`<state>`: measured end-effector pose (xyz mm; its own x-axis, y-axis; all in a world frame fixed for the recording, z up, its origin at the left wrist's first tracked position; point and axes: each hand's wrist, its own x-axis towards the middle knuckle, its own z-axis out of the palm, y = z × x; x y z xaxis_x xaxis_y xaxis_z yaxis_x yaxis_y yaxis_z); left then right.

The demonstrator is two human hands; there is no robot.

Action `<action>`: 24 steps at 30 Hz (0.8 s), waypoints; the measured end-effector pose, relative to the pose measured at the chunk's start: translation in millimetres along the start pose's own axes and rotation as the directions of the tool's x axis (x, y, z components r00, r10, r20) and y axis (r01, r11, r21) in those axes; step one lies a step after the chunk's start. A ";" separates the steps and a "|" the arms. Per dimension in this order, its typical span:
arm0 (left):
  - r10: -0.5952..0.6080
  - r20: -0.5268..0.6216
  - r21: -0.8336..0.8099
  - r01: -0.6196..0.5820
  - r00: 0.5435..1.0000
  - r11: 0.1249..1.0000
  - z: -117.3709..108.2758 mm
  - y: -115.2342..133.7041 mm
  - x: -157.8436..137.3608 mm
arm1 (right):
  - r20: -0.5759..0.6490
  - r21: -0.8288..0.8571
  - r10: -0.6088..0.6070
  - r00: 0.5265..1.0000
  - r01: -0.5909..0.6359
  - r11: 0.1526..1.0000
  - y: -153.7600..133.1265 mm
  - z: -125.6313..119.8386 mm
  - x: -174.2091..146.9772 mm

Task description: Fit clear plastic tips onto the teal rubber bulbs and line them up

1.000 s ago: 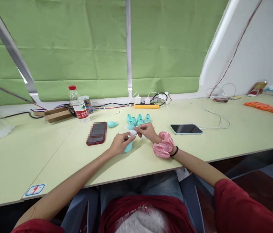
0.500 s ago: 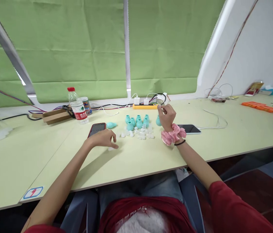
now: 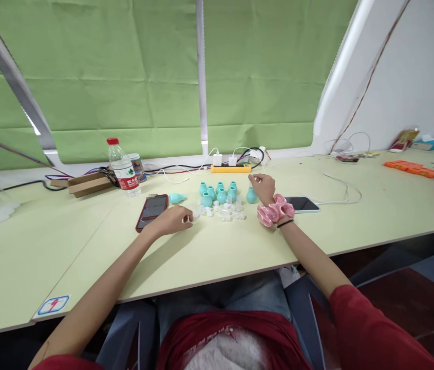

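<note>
My left hand (image 3: 175, 220) is low over the table, its fingers curled together beside the red-cased phone (image 3: 152, 209). Whatever its fingertips hold, if anything, is hidden. Several small translucent white plastic pieces (image 3: 225, 211) lie in a loose pile to its right. Behind them stands a cluster of turquoise bulb-shaped pieces with open necks (image 3: 221, 196). Another turquoise bulb (image 3: 251, 195) stands apart at the right. Just above its neck, my right hand (image 3: 263, 187) has its fingers pinched; I cannot make out anything in them. One turquoise piece (image 3: 177, 198) lies on its side near the phone.
A water bottle (image 3: 125, 172), a can (image 3: 137, 167) and an open cardboard box (image 3: 89, 185) stand at the back left. A yellow power strip (image 3: 231, 168) with chargers lies behind the bulbs. Another phone (image 3: 302, 204) is by my right wrist. Orange plastic parts (image 3: 413, 168) lie far right.
My left hand has moved right and slightly up towards the white pieces, its fingers closing; the white piece beneath it no longer shows. My right hand has lowered slightly, uncovering more of the separate bulb.
</note>
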<state>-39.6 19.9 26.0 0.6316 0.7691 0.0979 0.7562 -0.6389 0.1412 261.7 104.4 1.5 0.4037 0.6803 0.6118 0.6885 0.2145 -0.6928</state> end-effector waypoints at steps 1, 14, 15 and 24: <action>0.000 -0.024 0.017 0.000 1.000 1.000 3.0 1.8 1.5 | 0.004 -0.004 0.014 1.000 -0.014 1.000 0.1 0.4 0.1; -0.229 -0.058 0.253 0.236 0.972 0.938 14.0 -2.4 8.6 | -0.053 0.059 -0.463 0.885 0.466 0.883 -35.2 -4.6 -30.2; -0.225 -0.049 0.255 0.230 0.973 0.939 15.3 -4.2 8.6 | 0.104 0.093 -0.514 0.851 0.507 0.857 -38.5 -4.2 -35.5; -0.208 -0.058 0.216 0.216 0.976 0.952 20.8 -8.3 10.7 | 0.799 0.161 -0.456 0.393 0.591 0.791 -48.3 -0.2 -54.6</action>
<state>-35.6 33.2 5.3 0.4494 0.8847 0.1238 0.8933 -0.4458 -0.0576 206.5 56.7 1.7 -0.6366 0.7292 0.2510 0.6860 0.6841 -0.2479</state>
